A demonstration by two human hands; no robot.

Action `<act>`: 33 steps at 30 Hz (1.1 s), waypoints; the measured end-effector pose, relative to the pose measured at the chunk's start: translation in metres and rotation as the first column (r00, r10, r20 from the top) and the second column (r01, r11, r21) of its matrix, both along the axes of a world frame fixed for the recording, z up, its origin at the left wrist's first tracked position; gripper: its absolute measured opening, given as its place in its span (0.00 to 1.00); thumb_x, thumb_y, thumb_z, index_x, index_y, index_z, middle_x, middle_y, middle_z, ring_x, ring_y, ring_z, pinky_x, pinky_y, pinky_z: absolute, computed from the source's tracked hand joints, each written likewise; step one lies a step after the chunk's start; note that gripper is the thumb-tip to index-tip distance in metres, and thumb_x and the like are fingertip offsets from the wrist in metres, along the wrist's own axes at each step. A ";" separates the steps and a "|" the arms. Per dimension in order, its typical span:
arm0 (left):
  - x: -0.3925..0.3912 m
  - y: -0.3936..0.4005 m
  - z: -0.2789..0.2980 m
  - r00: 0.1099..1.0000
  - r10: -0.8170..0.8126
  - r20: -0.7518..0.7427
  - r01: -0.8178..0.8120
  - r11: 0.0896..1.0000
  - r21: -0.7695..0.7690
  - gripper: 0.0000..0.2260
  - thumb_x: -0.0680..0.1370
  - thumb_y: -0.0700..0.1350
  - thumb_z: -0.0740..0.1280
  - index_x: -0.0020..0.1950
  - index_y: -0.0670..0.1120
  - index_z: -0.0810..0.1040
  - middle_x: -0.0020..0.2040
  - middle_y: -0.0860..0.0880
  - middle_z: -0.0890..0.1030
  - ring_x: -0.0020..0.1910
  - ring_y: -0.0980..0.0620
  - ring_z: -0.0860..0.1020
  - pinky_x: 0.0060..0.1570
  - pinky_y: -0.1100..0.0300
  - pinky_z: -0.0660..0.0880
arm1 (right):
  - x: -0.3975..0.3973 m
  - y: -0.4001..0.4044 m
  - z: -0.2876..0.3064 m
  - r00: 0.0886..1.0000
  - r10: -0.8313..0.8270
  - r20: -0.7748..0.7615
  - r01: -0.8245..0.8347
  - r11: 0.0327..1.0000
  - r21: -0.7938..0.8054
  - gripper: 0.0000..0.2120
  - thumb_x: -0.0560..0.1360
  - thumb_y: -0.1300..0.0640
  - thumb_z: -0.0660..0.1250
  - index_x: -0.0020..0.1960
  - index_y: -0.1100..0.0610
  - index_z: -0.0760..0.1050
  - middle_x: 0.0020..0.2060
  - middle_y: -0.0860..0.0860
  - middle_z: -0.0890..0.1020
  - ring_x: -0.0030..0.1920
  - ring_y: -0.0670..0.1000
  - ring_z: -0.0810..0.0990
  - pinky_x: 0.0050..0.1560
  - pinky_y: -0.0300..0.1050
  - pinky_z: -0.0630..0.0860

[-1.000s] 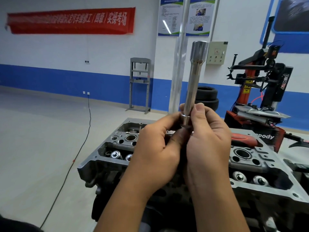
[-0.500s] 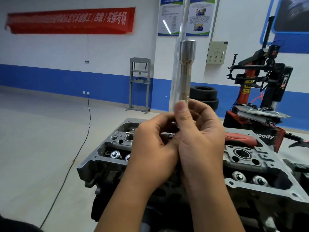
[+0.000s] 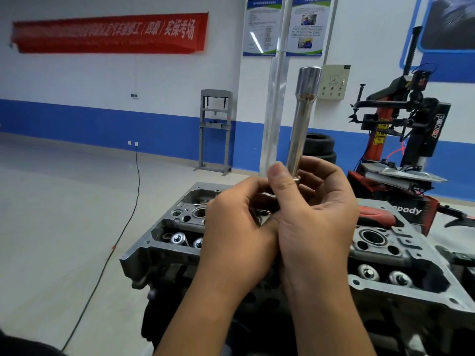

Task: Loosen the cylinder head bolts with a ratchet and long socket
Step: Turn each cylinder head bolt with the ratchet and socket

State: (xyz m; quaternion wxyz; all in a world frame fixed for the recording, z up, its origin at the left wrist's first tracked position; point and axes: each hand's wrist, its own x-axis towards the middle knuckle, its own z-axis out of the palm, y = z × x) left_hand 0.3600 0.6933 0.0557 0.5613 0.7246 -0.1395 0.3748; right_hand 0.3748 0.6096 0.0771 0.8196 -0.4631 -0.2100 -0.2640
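A person's 2 hands meet above an open cylinder head [image 3: 401,255], fitting a long socket [image 3: 300,119] to a ratchet that is almost wholly hidden between the palms. The right hand [image 3: 316,222] curls around the socket's lower end, thumb pressed against the shaft, while the socket stands nearly upright above the knuckles, its wide mouth pointing at the ceiling. The left hand [image 3: 239,232], touching the right at the heel, is curled around a small metal part, probably the ratchet head; the exact grip cannot be told. The head bolts themselves cannot be picked out beneath the hands, and loosening has not begun. The risk from here appears to be a half-seated drive: if the socket does not click fully on, it could drop onto the valve gear just below the wrists, or slip off a bolt under load and round it.
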 end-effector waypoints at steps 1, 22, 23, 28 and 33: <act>0.000 0.000 0.000 1.000 0.021 0.006 -0.021 1.000 -0.009 0.11 0.76 0.41 0.77 0.54 0.54 0.86 0.46 0.59 0.87 0.47 0.59 0.86 0.49 0.56 0.84 | 0.000 0.000 0.000 1.000 -0.017 -0.001 0.017 1.000 -0.002 0.10 0.72 0.59 0.80 0.48 0.51 0.80 0.41 0.50 0.86 0.41 0.49 0.85 0.40 0.39 0.81; -0.002 0.003 0.004 0.992 -0.129 -0.010 0.129 0.991 -0.047 0.08 0.79 0.48 0.68 0.55 0.50 0.85 0.47 0.52 0.88 0.48 0.51 0.87 0.50 0.45 0.84 | 0.002 -0.003 -0.001 0.998 0.063 0.010 -0.063 0.998 0.012 0.03 0.79 0.59 0.72 0.50 0.54 0.78 0.36 0.48 0.84 0.38 0.46 0.85 0.41 0.41 0.80; -0.001 0.002 0.003 0.995 -0.099 0.001 0.099 0.993 -0.059 0.07 0.78 0.48 0.71 0.54 0.50 0.85 0.46 0.53 0.88 0.46 0.52 0.87 0.48 0.48 0.85 | 0.002 -0.002 -0.001 0.998 0.062 0.013 -0.062 0.998 0.015 0.06 0.77 0.56 0.75 0.50 0.54 0.78 0.37 0.48 0.84 0.39 0.47 0.85 0.41 0.41 0.80; 0.000 0.001 0.000 0.999 -0.011 0.041 0.013 0.999 -0.038 0.04 0.81 0.47 0.72 0.54 0.53 0.86 0.45 0.55 0.88 0.46 0.55 0.87 0.46 0.53 0.85 | 0.001 -0.001 -0.002 0.999 -0.030 0.038 0.032 0.998 -0.058 0.13 0.69 0.57 0.82 0.47 0.50 0.79 0.40 0.50 0.85 0.40 0.49 0.85 0.42 0.41 0.81; -0.002 0.002 0.004 0.993 -0.122 0.001 0.122 0.993 0.004 0.10 0.81 0.46 0.66 0.58 0.50 0.85 0.50 0.54 0.88 0.52 0.53 0.86 0.54 0.50 0.83 | 0.003 -0.002 -0.001 0.998 0.063 -0.018 -0.063 0.998 -0.014 0.03 0.80 0.58 0.71 0.49 0.52 0.78 0.42 0.55 0.87 0.44 0.52 0.87 0.45 0.44 0.82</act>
